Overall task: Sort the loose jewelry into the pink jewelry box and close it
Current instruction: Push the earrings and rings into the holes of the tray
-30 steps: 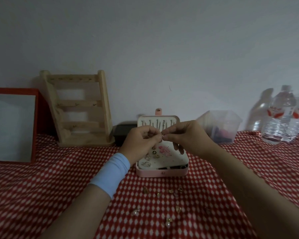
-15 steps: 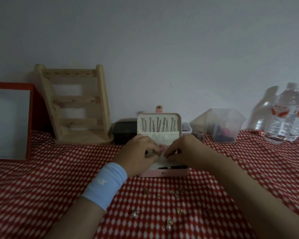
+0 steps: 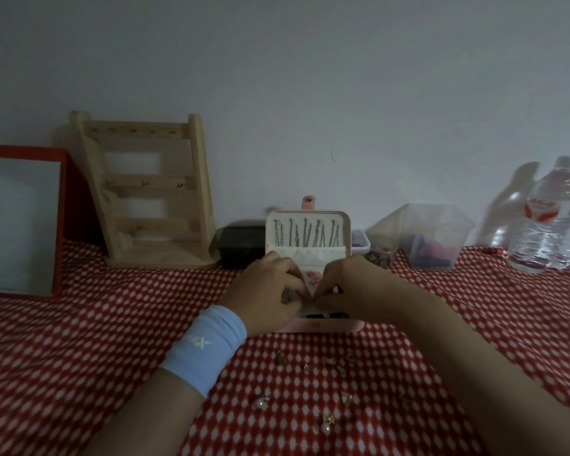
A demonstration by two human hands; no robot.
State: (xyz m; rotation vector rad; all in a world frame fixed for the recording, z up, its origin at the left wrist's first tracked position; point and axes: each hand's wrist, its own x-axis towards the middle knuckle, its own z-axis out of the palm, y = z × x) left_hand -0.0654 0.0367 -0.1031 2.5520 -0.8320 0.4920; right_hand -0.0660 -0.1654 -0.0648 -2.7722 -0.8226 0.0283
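Head view showed the pink jewelry box point(image 3: 313, 326) standing open on a red-and-white checked tablecloth point(image 3: 79, 324), near the middle of the table. Its lid point(image 3: 308, 216) stood upright at the back, with a row of thin silver chains point(image 3: 305, 232) hanging inside it. Both hands were lowered over the open tray of the box. The left hand point(image 3: 270, 287), with a light blue wristband point(image 3: 204, 347) on its wrist, lay over the left part of the tray. The right hand point(image 3: 352, 284) lay over the right part. The fingers of both hands were curled, and the fingertips met close together above the front of the tray. In the dim light it could not be told whether either hand pinched a piece or only pressed on the lining. A small pink flower-shaped piece point(image 3: 312, 276) lay in the tray just behind the fingertips.

The loose jewelry point(image 3: 310, 367) was scattered on the cloth in front of the box, between the 2 forearms: several small gold pieces, and nearer the camera 2 with pearls point(image 3: 260, 403).

Against the wall at the left stood a red-framed board point(image 3: 17, 222) and beside it a wooden ladder-shaped stand point(image 3: 145, 192). A black box point(image 3: 241, 245) sat just left of the lid. To the right were a clear plastic container point(image 3: 431, 235) and, farther right, water bottles point(image 3: 553, 215).
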